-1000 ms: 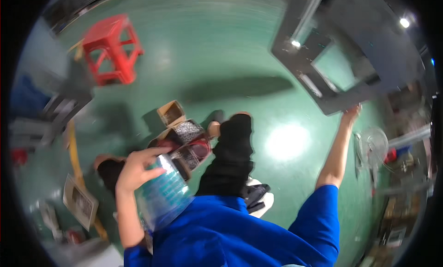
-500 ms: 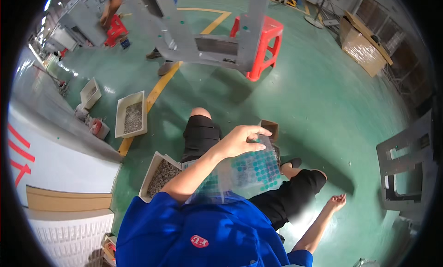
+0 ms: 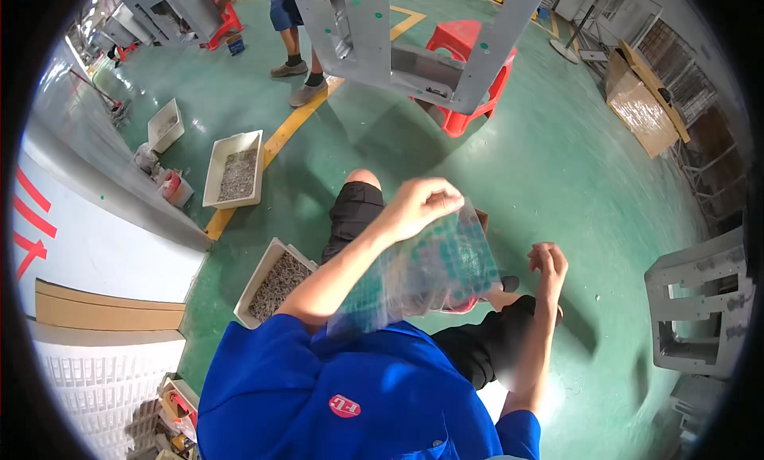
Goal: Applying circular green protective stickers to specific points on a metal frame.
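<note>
Clear plastic bag hung from the left hand, which pinched its top edge, so its long axis ran down toward the blue shirt. Right hand was loosely curled and empty, just beside the bag's right edge.

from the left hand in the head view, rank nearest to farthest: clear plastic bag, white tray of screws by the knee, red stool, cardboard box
1. clear plastic bag: held in the left hand.
2. white tray of screws: lower left, beside the knee.
3. red stool: ahead, under the grey metal frame.
4. cardboard box: far upper right.
</note>
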`<action>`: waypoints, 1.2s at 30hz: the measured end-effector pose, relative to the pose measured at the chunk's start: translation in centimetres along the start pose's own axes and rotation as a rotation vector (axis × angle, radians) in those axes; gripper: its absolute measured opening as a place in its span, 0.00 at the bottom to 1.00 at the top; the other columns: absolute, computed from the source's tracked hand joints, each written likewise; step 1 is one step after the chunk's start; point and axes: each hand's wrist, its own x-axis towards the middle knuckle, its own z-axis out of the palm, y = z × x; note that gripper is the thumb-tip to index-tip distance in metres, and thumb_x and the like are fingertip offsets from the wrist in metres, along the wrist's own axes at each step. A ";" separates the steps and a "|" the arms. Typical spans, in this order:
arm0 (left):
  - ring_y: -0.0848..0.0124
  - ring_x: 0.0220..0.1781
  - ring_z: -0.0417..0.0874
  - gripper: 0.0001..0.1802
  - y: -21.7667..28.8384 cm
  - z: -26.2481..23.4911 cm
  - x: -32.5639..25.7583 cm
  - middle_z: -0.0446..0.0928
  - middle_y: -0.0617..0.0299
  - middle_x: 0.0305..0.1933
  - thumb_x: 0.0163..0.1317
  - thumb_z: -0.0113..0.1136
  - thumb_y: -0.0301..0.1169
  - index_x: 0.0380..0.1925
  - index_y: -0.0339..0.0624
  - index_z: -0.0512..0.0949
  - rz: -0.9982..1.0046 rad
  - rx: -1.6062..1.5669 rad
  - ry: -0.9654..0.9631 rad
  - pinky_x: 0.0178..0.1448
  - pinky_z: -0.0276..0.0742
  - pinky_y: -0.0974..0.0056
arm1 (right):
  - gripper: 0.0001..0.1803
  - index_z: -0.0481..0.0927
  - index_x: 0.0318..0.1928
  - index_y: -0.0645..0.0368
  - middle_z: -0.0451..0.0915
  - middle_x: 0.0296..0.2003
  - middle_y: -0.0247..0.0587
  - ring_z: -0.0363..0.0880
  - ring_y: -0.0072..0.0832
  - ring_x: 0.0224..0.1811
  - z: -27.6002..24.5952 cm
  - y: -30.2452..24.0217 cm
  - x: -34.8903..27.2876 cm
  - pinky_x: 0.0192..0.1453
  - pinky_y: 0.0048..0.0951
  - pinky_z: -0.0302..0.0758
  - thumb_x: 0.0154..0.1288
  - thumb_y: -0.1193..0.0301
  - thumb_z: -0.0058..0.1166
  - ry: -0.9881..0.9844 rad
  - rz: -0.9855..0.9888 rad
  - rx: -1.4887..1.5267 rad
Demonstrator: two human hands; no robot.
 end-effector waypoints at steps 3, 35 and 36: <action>0.75 0.26 0.78 0.14 0.1 -2.0 2.1 0.78 0.62 0.23 0.59 0.66 0.33 0.41 0.37 0.80 0.204 0.221 0.144 0.34 0.72 0.67 | 0.13 0.79 0.34 0.64 0.77 0.25 0.35 0.71 0.18 0.23 1.1 0.4 -0.4 0.27 0.20 0.66 0.70 0.66 0.50 -0.044 0.033 0.039; 0.81 0.25 0.80 0.05 7.9 -9.4 14.5 0.82 0.64 0.23 0.56 0.67 0.27 0.28 0.37 0.82 0.679 0.326 0.544 0.32 0.74 0.73 | 0.11 0.83 0.41 0.67 0.81 0.27 0.33 0.75 0.16 0.26 3.1 0.1 -1.2 0.32 0.21 0.72 0.67 0.70 0.54 -0.271 0.221 -0.166; 0.80 0.25 0.80 0.05 7.2 -7.8 13.6 0.82 0.63 0.22 0.55 0.68 0.28 0.29 0.38 0.82 0.618 0.295 0.416 0.32 0.74 0.73 | 0.11 0.83 0.41 0.67 0.81 0.27 0.33 0.74 0.16 0.26 3.1 0.0 -1.3 0.32 0.21 0.72 0.67 0.70 0.55 -0.261 0.225 -0.167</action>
